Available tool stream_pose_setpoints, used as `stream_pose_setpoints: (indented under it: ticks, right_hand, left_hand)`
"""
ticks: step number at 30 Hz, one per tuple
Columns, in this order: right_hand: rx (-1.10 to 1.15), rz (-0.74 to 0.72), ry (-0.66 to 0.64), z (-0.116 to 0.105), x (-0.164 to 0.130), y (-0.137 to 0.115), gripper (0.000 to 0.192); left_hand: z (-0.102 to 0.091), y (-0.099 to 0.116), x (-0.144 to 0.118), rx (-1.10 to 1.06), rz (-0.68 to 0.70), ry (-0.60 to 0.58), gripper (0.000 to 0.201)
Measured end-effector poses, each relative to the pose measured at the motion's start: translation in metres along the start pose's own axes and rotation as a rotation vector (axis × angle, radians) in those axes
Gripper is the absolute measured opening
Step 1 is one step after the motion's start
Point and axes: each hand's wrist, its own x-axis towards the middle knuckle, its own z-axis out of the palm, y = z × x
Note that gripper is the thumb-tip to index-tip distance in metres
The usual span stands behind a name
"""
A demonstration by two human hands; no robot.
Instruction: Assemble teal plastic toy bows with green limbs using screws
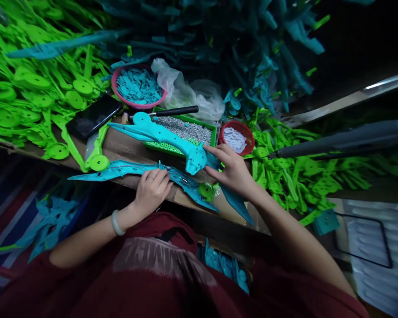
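A long blue plastic shell half (132, 170) lies lengthwise at the front edge of the worktop, its ribbed inner side up, with small metal parts near its middle. My left hand (152, 187) has its fingers bent over the middle of this piece. Above it, a second blue plastic shell half (172, 141), outer side up, is tilted, and my right hand (230, 170) grips its sculpted end between thumb and fingers. Green wheel-ended pieces (98, 162) sit by both ends of the lower shell. Part of the upper piece is hidden behind my right hand.
A green basket of small screws (189, 128) stands behind the shells, with a dark-handled tool (175, 111) across it. A pink basket (142, 106) holds blue bits; a red basket (248, 137) holds white strips. A phone (93, 117) and piled green parts (29, 88) lie left. A grey power screwdriver (345, 137) juts in right.
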Motion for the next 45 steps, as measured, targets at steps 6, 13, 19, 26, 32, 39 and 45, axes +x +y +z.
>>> stream_pose_setpoints:
  ticks: [6, 13, 19, 26, 32, 39, 45]
  right_hand:
    - [0.015, -0.022, 0.035, 0.003, 0.002, 0.004, 0.046]
    - [0.009, -0.082, 0.042, 0.01, 0.007, 0.003, 0.047]
    - [-0.014, -0.1, 0.048, 0.009, 0.005, 0.0, 0.047]
    - [-0.008, -0.063, 0.024, 0.01, 0.006, -0.005, 0.046]
    - [0.002, -0.047, 0.021, 0.012, 0.002, -0.003, 0.046]
    - [0.027, -0.043, 0.016, 0.011, -0.001, 0.001, 0.046]
    - [0.046, -0.055, 0.008, 0.003, -0.002, 0.003, 0.044]
  left_hand:
    - [-0.003, 0.013, -0.008, 0.098, -0.117, -0.073, 0.026]
    - [-0.016, 0.026, -0.022, 0.06, -0.088, -0.078, 0.035]
    - [-0.051, -0.017, -0.036, -0.002, -0.202, 0.058, 0.023]
    - [-0.047, -0.048, -0.036, -0.049, 0.026, -0.108, 0.034]
    - [-0.05, -0.055, -0.01, 0.039, 0.044, -0.297, 0.028]
    - [-0.053, -0.065, -0.002, -0.018, 0.131, -0.338, 0.028]
    - [-0.049, -0.042, -0.007, 0.13, 0.122, -0.209, 0.03]
